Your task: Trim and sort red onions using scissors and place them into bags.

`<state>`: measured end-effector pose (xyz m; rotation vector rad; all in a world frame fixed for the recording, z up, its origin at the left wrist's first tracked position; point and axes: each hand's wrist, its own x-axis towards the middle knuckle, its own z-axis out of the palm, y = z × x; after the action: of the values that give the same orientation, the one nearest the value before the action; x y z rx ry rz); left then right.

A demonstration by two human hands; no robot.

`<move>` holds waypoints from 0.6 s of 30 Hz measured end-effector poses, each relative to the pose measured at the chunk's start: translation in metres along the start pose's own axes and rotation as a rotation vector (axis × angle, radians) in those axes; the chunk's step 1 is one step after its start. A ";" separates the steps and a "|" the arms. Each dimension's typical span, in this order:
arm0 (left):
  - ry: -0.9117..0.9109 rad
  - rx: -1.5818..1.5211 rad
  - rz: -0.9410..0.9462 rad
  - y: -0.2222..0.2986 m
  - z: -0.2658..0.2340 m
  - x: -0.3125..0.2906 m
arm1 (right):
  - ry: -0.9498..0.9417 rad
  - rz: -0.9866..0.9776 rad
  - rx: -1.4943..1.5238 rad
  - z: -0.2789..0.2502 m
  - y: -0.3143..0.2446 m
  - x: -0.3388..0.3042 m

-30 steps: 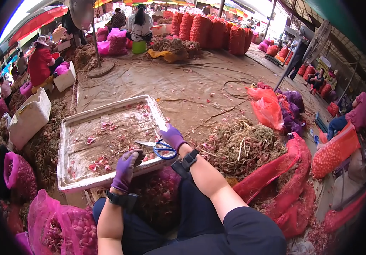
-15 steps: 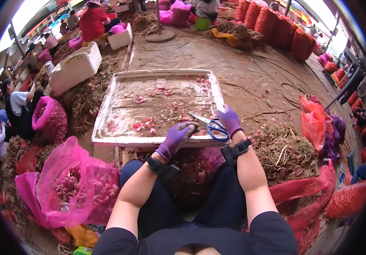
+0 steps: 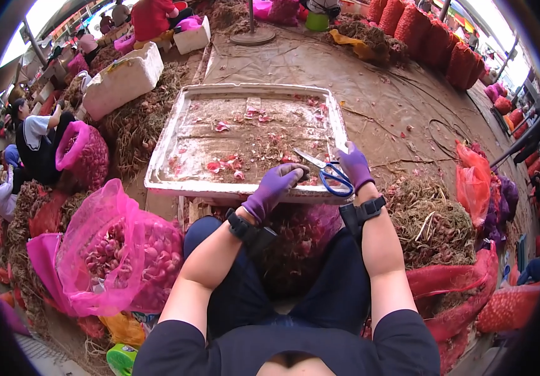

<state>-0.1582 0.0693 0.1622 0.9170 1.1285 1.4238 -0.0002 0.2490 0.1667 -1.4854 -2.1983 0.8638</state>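
Both my hands wear purple gloves and rest over the near right part of a white foam tray (image 3: 188,186). My right hand (image 3: 354,168) is closed at the blue handles of a pair of scissors (image 3: 334,180); their blades point away to the left over the tray. Just left of the scissors, my left hand (image 3: 275,189) has its fingers pinched together around something small and dark that I cannot make out. Dry soil, root bits and pink-red skins (image 3: 222,166) lie scattered in the tray.
To my left stands a pink mesh bag of shallots (image 3: 160,257). Dried stalks (image 3: 430,219) are heaped at my right, beside red netting (image 3: 452,276). Beyond the tray lie a brown ground sheet (image 3: 383,113) and a pole base (image 3: 252,37). Another person (image 3: 35,141) sits at far left.
The whole view has shifted, so the tray and hands appear farther right and higher. Relative to the tray, my hands and the scissors have hardly moved.
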 end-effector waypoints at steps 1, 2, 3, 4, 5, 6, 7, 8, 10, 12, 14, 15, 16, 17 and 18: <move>0.000 0.008 0.005 0.001 0.001 -0.001 | 0.003 0.003 0.005 0.000 0.001 0.001; 0.000 0.007 0.002 0.001 0.001 0.000 | 0.001 0.006 0.004 0.000 0.001 0.001; 0.001 0.012 0.003 0.000 0.001 0.000 | 0.006 0.009 -0.004 0.000 0.002 0.001; 0.003 0.018 0.005 -0.001 0.001 0.001 | 0.011 0.011 -0.011 0.000 0.001 0.001; 0.003 0.018 0.004 -0.001 0.000 0.001 | 0.010 0.012 -0.011 -0.001 0.001 0.001; -0.007 0.034 0.004 -0.002 -0.001 0.001 | 0.003 0.021 -0.023 -0.001 0.000 0.001; -0.019 0.050 0.003 -0.003 -0.001 0.001 | -0.003 0.030 -0.034 -0.001 0.000 0.001; -0.020 0.051 0.003 -0.004 -0.002 0.002 | -0.002 0.030 -0.033 -0.001 0.000 0.001; -0.026 0.052 0.007 -0.006 -0.002 0.002 | -0.015 0.024 -0.046 -0.001 0.001 0.001; -0.017 0.024 0.001 -0.006 -0.001 0.002 | -0.003 0.016 -0.044 0.001 0.003 0.001; -0.006 -0.007 -0.008 -0.006 -0.001 0.002 | 0.006 0.010 -0.044 0.003 0.004 0.001; -0.003 -0.012 -0.016 -0.006 -0.001 0.002 | 0.008 0.005 -0.042 0.003 0.003 0.002; 0.002 -0.017 -0.024 -0.006 -0.001 0.002 | 0.008 -0.002 -0.040 0.003 0.003 0.002; 0.007 -0.019 -0.025 -0.006 -0.001 0.002 | 0.003 -0.003 -0.041 0.003 0.003 0.002; 0.003 -0.018 -0.014 -0.006 -0.001 0.002 | 0.005 0.001 -0.037 0.003 0.003 0.002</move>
<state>-0.1578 0.0713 0.1558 0.8930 1.1209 1.4223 -0.0006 0.2507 0.1620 -1.5044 -2.2215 0.8239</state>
